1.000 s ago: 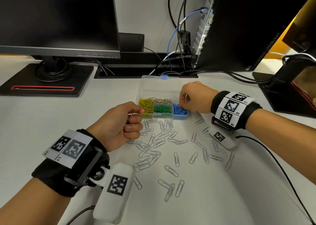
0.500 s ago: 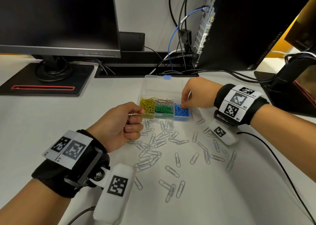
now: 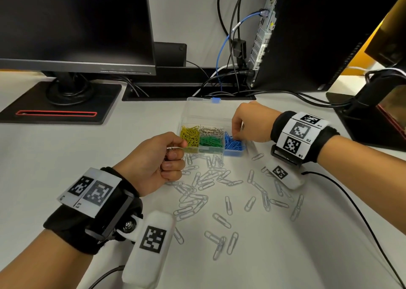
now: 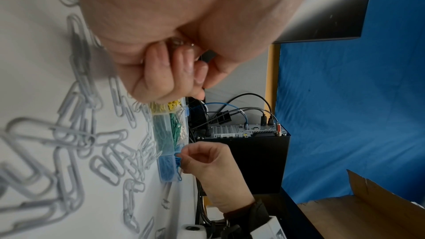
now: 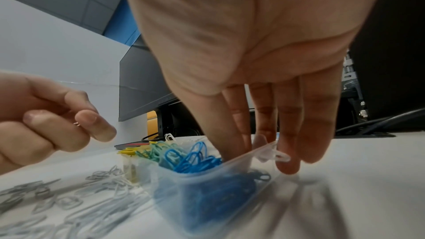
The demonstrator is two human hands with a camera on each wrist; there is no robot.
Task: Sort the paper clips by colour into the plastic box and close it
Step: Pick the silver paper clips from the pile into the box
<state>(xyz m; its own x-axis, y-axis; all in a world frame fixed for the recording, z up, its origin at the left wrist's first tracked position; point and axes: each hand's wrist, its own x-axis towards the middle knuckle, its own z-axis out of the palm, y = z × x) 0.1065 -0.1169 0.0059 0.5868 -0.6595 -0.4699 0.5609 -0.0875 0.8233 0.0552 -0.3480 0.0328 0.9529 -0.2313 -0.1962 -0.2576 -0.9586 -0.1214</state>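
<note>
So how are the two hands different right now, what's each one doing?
The left hand is a closed fist in front of the plastic box, gripping silver clips; the right hand has straighter fingers pointing down. The left hand stays outside the box by the yellow compartment, while the right hand's thumb and forefinger dip into the blue clips, other fingers outside the wall. Both wear black wrist straps with markers.

Loose paper clips [image 3: 211, 192] lie on the desk [image 3: 285, 255] before the plastic box [image 3: 212, 143].
</note>
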